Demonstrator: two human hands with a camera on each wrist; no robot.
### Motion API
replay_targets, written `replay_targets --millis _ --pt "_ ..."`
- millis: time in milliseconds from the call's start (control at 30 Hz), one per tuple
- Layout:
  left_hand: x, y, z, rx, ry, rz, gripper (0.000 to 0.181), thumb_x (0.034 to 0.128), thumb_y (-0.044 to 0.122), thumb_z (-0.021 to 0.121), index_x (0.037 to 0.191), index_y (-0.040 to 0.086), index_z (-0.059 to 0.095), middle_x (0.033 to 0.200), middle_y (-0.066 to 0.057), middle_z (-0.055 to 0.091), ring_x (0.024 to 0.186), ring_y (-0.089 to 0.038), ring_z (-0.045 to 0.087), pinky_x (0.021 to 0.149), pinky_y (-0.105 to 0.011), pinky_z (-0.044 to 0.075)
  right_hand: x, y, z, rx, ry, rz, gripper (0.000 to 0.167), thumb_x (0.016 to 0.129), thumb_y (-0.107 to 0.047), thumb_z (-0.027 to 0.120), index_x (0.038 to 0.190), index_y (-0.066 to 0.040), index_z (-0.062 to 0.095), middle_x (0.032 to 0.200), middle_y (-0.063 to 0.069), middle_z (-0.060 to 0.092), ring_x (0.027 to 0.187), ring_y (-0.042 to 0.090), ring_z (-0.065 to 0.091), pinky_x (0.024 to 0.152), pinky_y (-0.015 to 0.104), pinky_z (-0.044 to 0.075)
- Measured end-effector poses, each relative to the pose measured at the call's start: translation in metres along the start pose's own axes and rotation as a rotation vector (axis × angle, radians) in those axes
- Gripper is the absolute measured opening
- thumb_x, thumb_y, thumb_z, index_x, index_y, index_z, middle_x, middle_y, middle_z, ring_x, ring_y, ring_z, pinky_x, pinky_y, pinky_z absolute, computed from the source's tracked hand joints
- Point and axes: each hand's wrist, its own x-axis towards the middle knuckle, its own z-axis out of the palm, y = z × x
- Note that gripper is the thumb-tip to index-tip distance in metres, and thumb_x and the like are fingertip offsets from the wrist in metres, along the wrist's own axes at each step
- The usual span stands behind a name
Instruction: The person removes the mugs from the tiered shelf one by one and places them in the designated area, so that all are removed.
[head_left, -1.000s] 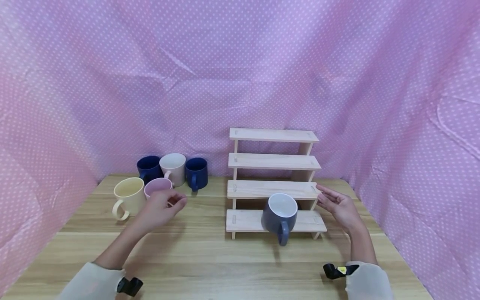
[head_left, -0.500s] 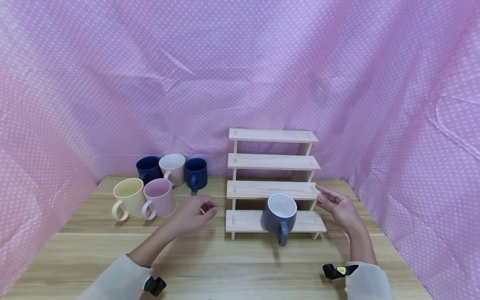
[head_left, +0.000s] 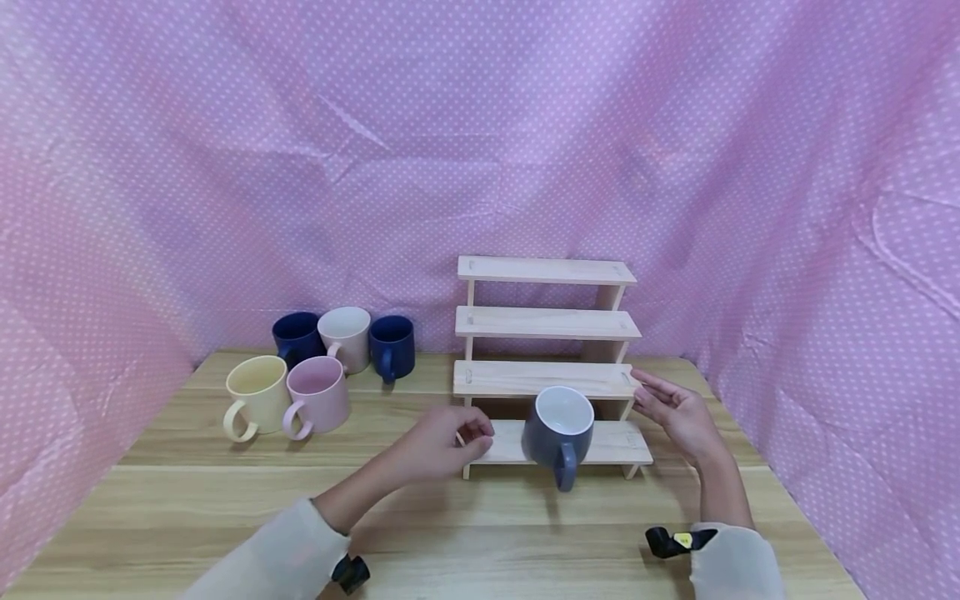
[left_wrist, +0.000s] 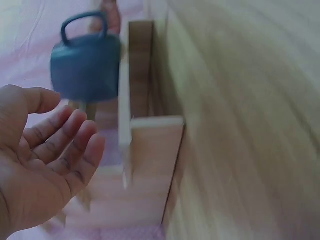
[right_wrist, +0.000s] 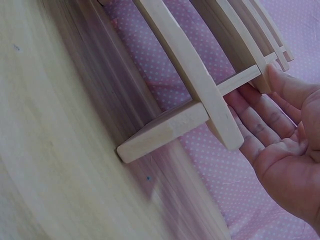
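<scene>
A grey mug (head_left: 561, 429) with a white inside stands upright on the lowest board of a stepped wooden display shelf (head_left: 547, 379), its handle toward the front. My left hand (head_left: 446, 440) holds nothing. Its fingers are loosely bent at the left end of that lowest board, apart from the mug; in the left wrist view the mug (left_wrist: 86, 67) is beyond the fingertips. My right hand (head_left: 678, 417) holds the right end of the second board from the bottom. In the right wrist view the thumb (right_wrist: 287, 82) lies against the board's end, with the other fingers partly hidden behind the shelf.
On the left of the wooden table (head_left: 420, 533) stand a yellow mug (head_left: 258, 396), a pink mug (head_left: 318, 396), a pale mug (head_left: 348, 342) and two dark blue mugs, one (head_left: 298, 337) at the back left, the other (head_left: 392, 348) at the right. A dotted pink cloth (head_left: 420, 167) hangs behind.
My left hand has moved right, from beside the pink mug to the shelf's lowest board, uncovering the pink mug. The right hand, the grey mug and the shelf have stayed in place.
</scene>
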Motion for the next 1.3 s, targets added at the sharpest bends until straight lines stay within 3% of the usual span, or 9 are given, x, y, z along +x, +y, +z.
replay_targets --millis 200,367,633,833,1067,1200,1300 --pt "0.01 0.008 0.021 -0.1 -0.07 0.057 0.016 0.0991 0.016 0.069 0.11 0.004 0.07 0.089 0.01 0.065 0.084 -0.003 0.061 0.075 -0.022 0.057 0.0 0.0 0.0 0.006 -0.001 -0.005 0.057 0.103 -0.01 0.062 0.147 0.017 0.037 0.111 -0.006 0.071 0.107 0.004 0.068 0.097 0.026 0.054" --pt "0.016 0.016 0.035 -0.217 -0.129 0.068 0.019 0.0982 0.016 0.071 0.114 0.004 0.071 0.095 0.009 0.068 0.089 -0.004 0.064 0.079 -0.022 0.058 0.001 -0.001 0.0 0.003 -0.001 -0.007 0.057 0.103 -0.009 0.062 0.147 0.017 0.037 0.112 -0.007 0.071 0.107 0.004 0.068 0.095 0.023 0.055" --pt "0.021 0.027 0.05 -0.403 -0.266 0.068 0.031 0.0949 0.015 0.076 0.125 0.006 0.07 0.118 0.0 0.071 0.112 -0.019 0.067 0.091 -0.023 0.057 0.0 0.0 -0.001 -0.006 -0.003 -0.004 0.057 0.103 -0.01 0.062 0.148 0.015 0.038 0.112 -0.006 0.071 0.107 0.005 0.068 0.097 0.026 0.055" --pt "0.022 0.029 0.058 -0.515 -0.308 -0.007 0.039 0.0932 0.013 0.077 0.13 0.006 0.067 0.119 0.004 0.071 0.113 -0.015 0.067 0.09 -0.022 0.056 0.0 0.0 -0.001 -0.001 -0.008 -0.008 0.057 0.103 -0.009 0.062 0.147 0.016 0.037 0.113 -0.006 0.071 0.108 0.004 0.068 0.097 0.026 0.055" --pt "0.025 0.027 0.061 -0.658 -0.33 -0.028 0.038 0.0952 0.009 0.072 0.132 0.004 0.065 0.121 0.006 0.07 0.117 -0.008 0.063 0.097 -0.024 0.054 0.0 -0.003 -0.001 -0.021 -0.003 0.007 0.058 0.103 -0.012 0.063 0.148 0.015 0.038 0.113 -0.006 0.071 0.108 0.005 0.068 0.099 0.029 0.054" --pt "0.026 0.026 0.063 -0.766 -0.378 -0.011 0.039 0.0972 0.006 0.068 0.136 0.002 0.061 0.131 -0.001 0.068 0.125 -0.009 0.059 0.109 -0.026 0.046 0.0 -0.001 -0.002 -0.032 0.004 0.017 0.058 0.103 -0.014 0.063 0.148 0.014 0.039 0.113 -0.006 0.07 0.108 0.005 0.068 0.099 0.03 0.054" --pt "0.026 0.025 0.063 -0.796 -0.405 0.014 0.039 0.0987 0.007 0.067 0.137 0.003 0.058 0.138 -0.008 0.064 0.129 -0.01 0.058 0.112 -0.027 0.042 0.001 0.0 -0.001 -0.031 0.013 0.022 0.058 0.103 -0.014 0.064 0.148 0.014 0.04 0.112 -0.006 0.07 0.107 0.005 0.068 0.099 0.031 0.054"
